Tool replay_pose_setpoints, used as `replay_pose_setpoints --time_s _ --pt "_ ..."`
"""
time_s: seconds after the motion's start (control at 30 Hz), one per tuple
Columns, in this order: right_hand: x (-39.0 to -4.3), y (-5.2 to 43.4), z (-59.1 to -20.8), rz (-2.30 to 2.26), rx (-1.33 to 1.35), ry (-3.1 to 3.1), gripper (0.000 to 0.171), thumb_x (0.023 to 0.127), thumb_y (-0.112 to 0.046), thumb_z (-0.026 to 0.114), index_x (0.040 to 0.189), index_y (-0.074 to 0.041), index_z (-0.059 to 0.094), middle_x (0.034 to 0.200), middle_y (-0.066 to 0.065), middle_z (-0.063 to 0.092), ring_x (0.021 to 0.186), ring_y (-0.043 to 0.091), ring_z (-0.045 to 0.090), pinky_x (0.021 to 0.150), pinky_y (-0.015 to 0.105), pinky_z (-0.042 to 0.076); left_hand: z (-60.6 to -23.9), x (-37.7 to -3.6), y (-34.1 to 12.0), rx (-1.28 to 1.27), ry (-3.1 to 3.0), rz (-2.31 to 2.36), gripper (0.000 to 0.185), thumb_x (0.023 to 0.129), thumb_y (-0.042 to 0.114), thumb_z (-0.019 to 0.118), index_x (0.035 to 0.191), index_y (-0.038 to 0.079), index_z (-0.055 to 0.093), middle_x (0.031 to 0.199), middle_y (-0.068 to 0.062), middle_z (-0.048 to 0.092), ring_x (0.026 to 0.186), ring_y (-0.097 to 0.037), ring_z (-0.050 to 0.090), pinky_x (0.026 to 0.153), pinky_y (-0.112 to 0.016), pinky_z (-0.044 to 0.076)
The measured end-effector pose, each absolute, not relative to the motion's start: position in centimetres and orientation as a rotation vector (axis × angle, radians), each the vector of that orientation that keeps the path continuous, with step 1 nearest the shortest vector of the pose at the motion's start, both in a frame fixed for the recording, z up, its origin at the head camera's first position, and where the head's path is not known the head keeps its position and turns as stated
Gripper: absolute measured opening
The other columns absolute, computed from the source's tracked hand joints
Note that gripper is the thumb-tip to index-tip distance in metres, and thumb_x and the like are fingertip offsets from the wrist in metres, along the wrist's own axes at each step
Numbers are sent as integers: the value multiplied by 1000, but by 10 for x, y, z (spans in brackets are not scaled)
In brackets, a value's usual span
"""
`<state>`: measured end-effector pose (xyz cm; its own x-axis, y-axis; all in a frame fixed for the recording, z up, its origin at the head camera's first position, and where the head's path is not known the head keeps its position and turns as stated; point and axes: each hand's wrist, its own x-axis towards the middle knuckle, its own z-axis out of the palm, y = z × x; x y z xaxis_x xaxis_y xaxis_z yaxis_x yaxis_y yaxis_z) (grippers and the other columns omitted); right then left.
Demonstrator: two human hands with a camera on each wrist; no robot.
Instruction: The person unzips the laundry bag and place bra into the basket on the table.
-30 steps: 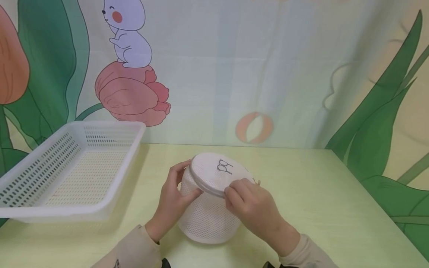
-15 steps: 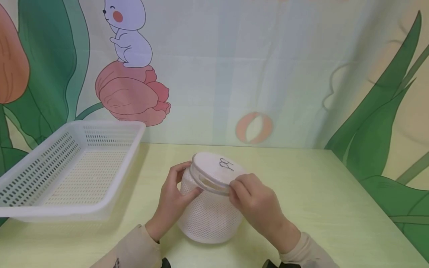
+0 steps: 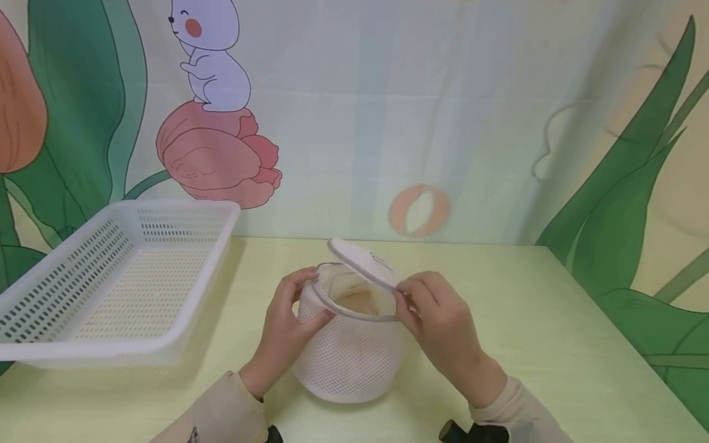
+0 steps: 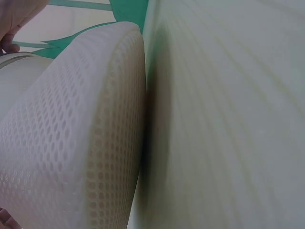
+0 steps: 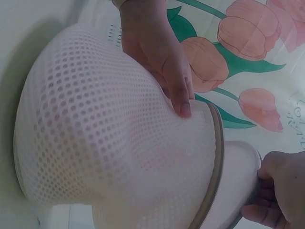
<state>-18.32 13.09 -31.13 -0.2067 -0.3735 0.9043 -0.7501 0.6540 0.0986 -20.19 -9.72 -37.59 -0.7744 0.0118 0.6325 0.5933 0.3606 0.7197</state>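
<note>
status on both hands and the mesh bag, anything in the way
Left hand holding mesh bag, right hand pinching lid. Bag partly open, lid tilted. White basket apart, nothing visibly blocking.

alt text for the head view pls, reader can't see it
A person's left hand grips a white mesh bag near its opening while the right hand pinches the tilted-up lid. A white basket stands left on a yellow-green table, before a flowered backdrop.

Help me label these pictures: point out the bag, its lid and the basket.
Bag (image 3: 349, 362), head view, on its front mesh wall.
Lid (image 3: 362, 259), head view, on its top face.
Basket (image 3: 100, 351), head view, on its near rim.
</note>
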Motion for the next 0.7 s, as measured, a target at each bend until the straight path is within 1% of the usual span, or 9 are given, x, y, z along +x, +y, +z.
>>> replay_pose_setpoints --time_s 0.1,0.2,0.3,0.43,0.47,0.5,0.63,0.7 --pt "-184 136 -308 509 866 -1853 26 97 -15 45 82 1 59 77 8 57 66 18 56 53 23 50 -375 -201 -97 -529 -2081 -1422 55 72 1 81 119 3 53 132 -12 54 112 -27 55 91 -43 46" --pt "-185 141 -306 567 820 -1883 17 94 -10 49 83 0 59 78 9 58 66 18 57 53 24 50 -376 -201 -97 -542 -2061 -1422 54 72 0 81 118 2 53 132 -12 54 115 -27 54 92 -39 46" --pt "-188 146 -304 612 763 -1896 3 86 0 56 85 0 59 80 9 58 66 18 57 53 28 50 -377 -202 -98 -555 -2039 -1418 52 72 -1 80 116 2 53 132 -13 54 117 -26 53 94 -35 45" --pt "-192 154 -303 676 683 -1925 12 80 9 61 88 0 59 82 9 58 70 18 58 58 26 51 -377 -202 -98 -560 -2024 -1425 50 73 -1 79 114 2 52 131 -13 54 119 -26 52 95 -37 46" --pt "-194 155 -303 695 662 -1933 12 81 9 61 88 0 59 82 9 58 72 18 58 60 23 50 -376 -202 -98 -556 -2023 -1432 50 73 -1 79 114 2 52 131 -13 54 120 -25 51 96 -37 46" --pt "-195 157 -303 713 642 -1938 11 82 9 61 88 1 59 82 10 58 73 18 58 62 21 50 -376 -202 -98 -557 -2019 -1437 50 73 -1 80 114 1 51 131 -13 53 120 -25 51 97 -35 45" --pt "-200 164 -301 778 553 -1947 3 87 4 58 89 3 59 83 13 59 76 21 58 66 16 46 -376 -204 -97 -571 -1982 -1466 50 72 -3 80 112 -1 50 131 -15 52 121 -25 51 99 -24 43" --pt "-202 167 -300 804 511 -1950 4 89 3 55 89 4 59 83 14 59 76 23 58 67 14 45 -376 -205 -97 -583 -1957 -1473 49 72 -4 80 111 -2 50 130 -16 52 121 -26 51 98 -17 41"
